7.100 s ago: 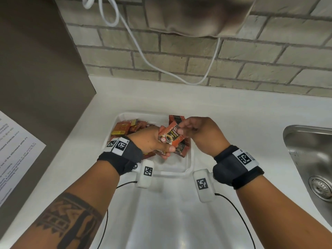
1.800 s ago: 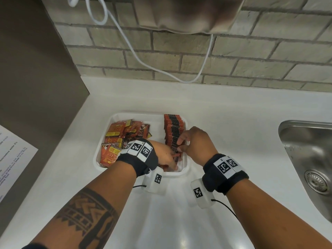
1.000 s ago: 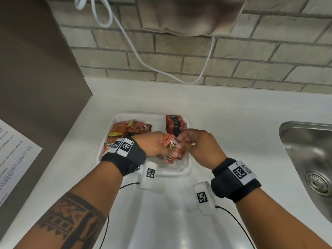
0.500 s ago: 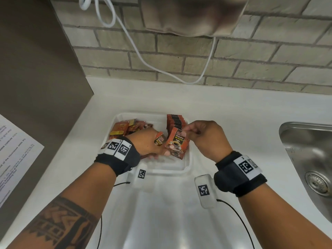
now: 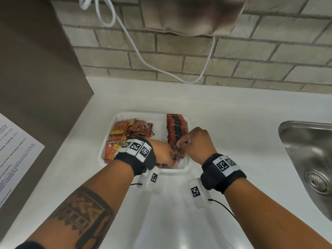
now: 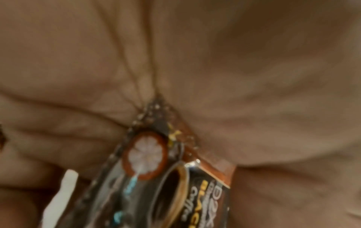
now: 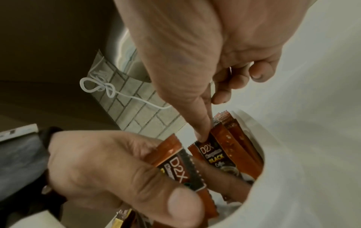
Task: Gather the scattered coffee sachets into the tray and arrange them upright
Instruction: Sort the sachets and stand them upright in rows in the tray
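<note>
Right hand (image 5: 197, 142) pinches 1 sachet (image 5: 177, 150) upright at the near end of the tray's (image 5: 186, 169) standing row (image 5: 177, 128); left hand (image 5: 161, 153), just beside, grips spare sachets (image 7: 181, 166).

"D2X", "BLACK" on coffee sachets (image 7: 215, 155), printed sheet (image 5: 16, 155) illegible

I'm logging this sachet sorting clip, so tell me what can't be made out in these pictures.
- Near tray floor: head view, left hand and right hand cover it.
- Left grip: left wrist view, palm fills the blurred frame.
- Sink: head view, cut by the right edge.
- Paper text: head view, too small, cut off.
</note>
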Available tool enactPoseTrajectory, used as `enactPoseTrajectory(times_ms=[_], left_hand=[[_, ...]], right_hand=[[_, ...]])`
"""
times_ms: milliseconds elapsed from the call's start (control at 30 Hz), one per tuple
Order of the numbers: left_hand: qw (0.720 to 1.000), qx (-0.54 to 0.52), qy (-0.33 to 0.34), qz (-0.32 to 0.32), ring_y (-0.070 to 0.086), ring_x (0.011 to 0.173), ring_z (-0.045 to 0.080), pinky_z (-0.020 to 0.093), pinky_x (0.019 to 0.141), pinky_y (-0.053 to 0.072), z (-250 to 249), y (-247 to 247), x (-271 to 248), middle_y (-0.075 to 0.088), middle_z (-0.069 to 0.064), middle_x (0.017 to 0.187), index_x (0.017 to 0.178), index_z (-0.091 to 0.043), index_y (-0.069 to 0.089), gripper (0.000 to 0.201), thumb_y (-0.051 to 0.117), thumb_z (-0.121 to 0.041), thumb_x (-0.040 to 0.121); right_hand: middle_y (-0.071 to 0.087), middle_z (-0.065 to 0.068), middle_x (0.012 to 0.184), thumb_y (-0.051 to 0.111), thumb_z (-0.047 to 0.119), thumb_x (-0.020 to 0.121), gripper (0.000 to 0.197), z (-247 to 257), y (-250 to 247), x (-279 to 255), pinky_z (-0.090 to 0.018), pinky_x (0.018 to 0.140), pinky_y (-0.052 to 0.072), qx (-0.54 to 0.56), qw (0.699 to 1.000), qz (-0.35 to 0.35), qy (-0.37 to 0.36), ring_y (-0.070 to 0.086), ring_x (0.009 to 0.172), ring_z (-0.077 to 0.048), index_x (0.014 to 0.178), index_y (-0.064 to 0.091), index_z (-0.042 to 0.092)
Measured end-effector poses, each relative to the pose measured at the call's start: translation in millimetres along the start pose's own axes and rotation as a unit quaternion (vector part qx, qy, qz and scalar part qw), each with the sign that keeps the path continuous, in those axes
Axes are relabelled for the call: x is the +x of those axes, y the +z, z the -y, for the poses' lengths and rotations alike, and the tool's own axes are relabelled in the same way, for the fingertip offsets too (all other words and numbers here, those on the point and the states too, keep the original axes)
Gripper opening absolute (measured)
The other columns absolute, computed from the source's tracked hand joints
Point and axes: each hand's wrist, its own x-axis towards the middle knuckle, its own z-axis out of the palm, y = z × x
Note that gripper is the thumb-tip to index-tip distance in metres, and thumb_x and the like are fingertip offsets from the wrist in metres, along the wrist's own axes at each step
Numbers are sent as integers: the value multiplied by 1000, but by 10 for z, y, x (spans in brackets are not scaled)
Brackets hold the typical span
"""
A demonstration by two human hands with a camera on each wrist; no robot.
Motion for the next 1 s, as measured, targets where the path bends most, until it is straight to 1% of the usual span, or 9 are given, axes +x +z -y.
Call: enactPoseTrajectory(times_ms=[100,233,333,533,600,700,800,867,1000], left_hand=[[1000,14,-21,7,62,70,18,33,77,55,18,32,103,73,7,84,101,-7,72,46,62,-50,88],[999,26,-27,1,63,70,18,38,83,56,65,22,195,71,2,77,93,-12,73,45,63,-54,82],[999,22,-27,-2,62,68,18,39,83,57,69,15,217,73,6,79,89,-10,74,45,63,-53,80],[999,16,-35,-9,60,66,18,34,75,55,74,13,216,68,1,71,88,-9,74,44,64,-52,80],[999,21,-37,-7,60,65,19,36,77,57,78,16,219,69,2,70,88,-10,74,45,63,-52,79],[999,21,-33,1,62,67,18,38,81,58,69,11,212,75,9,86,93,-12,75,45,63,-53,79],[999,23,-29,-2,62,70,17,37,83,57,58,0,201,76,9,92,97,-13,75,45,63,-53,81],[999,18,-28,-1,63,70,17,38,84,57,53,-3,201,76,8,89,98,-13,75,45,63,-53,82],[999,19,-30,-1,61,69,17,37,84,57,46,-8,180,68,0,74,90,-11,73,43,63,-53,84]], right_hand=[[70,0,94,64,29,83,17,-17,16,29,-33,85,47,-21,1000,7,-1,60,92,-24,75,77,35],[67,1,94,68,25,83,22,-14,-19,34,-33,80,51,-3,1000,10,-3,58,92,-20,67,69,40],[68,0,88,69,22,80,28,-11,-35,37,-34,77,54,9,1000,9,-8,61,89,-21,61,64,42],[67,1,81,74,21,79,30,-5,-47,26,-33,75,55,12,1000,18,-11,64,84,-20,60,62,42],[67,1,82,76,21,79,30,1,-64,15,-29,73,52,15,1000,22,-8,64,85,-19,61,63,41],[65,1,92,79,21,79,25,10,-111,-6,-23,68,42,19,1000,22,-5,60,89,-17,69,66,40],[63,1,99,80,21,79,14,32,-166,-34,-23,70,42,24,999,28,-4,59,92,-16,78,72,33],[63,1,100,80,21,80,10,42,-184,-43,-24,72,44,24,999,28,-3,59,92,-16,82,75,29],[60,1,99,80,22,81,9,78,-217,-77,-23,73,44,29,999,27,0,57,92,-15,87,76,26]])
